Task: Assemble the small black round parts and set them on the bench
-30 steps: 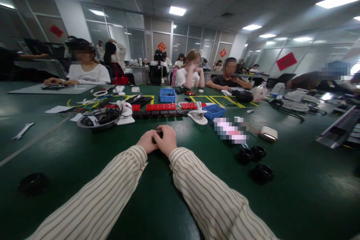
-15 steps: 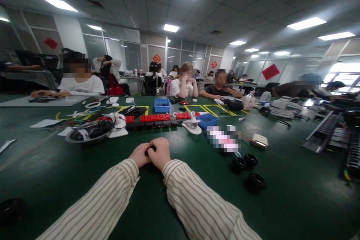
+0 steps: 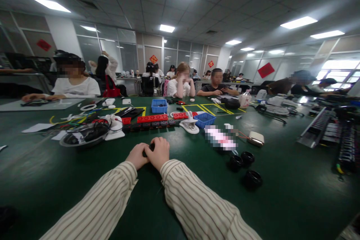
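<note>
Just above the green table point(image 3: 180, 191), my left hand point(image 3: 137, 156) and my right hand point(image 3: 159, 152) meet in front of me. Between them is a small black object point(image 3: 152, 146), mostly covered by the fingers; its kind cannot be made out. Both hands are closed around it, the right thumb lying across its near side. To the right of the hands lie three round black hollow parts point(image 3: 253, 179), grouped loosely on the tabletop.
Beyond my hands runs a row of red and black socket modules point(image 3: 153, 118), with a white clip point(image 3: 190, 123) and blue bins point(image 3: 205, 120) nearby. A metal bowl point(image 3: 66, 140) holds dark items at left. A power bank point(image 3: 255, 138) sits right. Several people sit across the table.
The view has turned slightly right. My hands keep hold of the black object, with a little more of it showing between the fingers. A person opposite has lowered a hand to the table.
</note>
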Demonstrator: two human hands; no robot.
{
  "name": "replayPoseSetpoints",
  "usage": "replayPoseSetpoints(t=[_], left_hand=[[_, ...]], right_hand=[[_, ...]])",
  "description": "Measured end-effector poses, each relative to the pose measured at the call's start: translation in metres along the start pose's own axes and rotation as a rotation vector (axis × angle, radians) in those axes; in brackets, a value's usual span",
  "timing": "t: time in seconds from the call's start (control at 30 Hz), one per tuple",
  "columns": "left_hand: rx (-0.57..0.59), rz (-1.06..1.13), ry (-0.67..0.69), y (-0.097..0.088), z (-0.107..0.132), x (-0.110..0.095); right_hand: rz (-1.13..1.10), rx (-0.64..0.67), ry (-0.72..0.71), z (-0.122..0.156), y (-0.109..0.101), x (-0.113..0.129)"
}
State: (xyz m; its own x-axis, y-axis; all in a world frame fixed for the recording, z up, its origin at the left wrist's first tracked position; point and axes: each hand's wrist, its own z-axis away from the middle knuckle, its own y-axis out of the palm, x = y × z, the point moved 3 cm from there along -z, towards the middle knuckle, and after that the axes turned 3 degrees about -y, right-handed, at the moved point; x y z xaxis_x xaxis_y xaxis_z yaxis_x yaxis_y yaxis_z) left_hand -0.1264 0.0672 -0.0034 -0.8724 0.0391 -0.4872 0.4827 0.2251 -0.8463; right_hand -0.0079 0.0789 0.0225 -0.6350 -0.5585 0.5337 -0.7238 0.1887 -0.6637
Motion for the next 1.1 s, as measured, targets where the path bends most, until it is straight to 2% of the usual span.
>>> replayPoseSetpoints(t=[0.07,0.3,0.4,0.5,0.7,0.9,1.1], left_hand=[[0.009,0.005,0.021,-0.002,0.0,-0.002],[0.09,0.079,0.107,-0.004,-0.001,-0.002],[0.074,0.087,0.106,-0.001,-0.002,0.002],[0.019,0.053,0.092,0.001,0.0,0.003],[-0.022,-0.046,0.028,0.0,0.002,-0.002],[0.008,-0.022,0.046,-0.003,0.001,-0.001],[0.044,0.018,0.083,0.001,-0.001,0.005]], right_hand=[[-0.019,0.01,-0.02,0.0,-0.001,0.001],[-0.103,0.054,-0.236,0.002,-0.004,0.01],[-0.111,0.014,-0.219,0.003,-0.005,0.01],[-0.092,-0.024,-0.142,0.003,-0.005,0.007],[-0.005,0.007,-0.015,0.001,-0.001,0.002],[-0.044,0.038,-0.072,0.0,0.0,0.003],[-0.069,0.052,-0.191,0.0,-0.002,0.007]])
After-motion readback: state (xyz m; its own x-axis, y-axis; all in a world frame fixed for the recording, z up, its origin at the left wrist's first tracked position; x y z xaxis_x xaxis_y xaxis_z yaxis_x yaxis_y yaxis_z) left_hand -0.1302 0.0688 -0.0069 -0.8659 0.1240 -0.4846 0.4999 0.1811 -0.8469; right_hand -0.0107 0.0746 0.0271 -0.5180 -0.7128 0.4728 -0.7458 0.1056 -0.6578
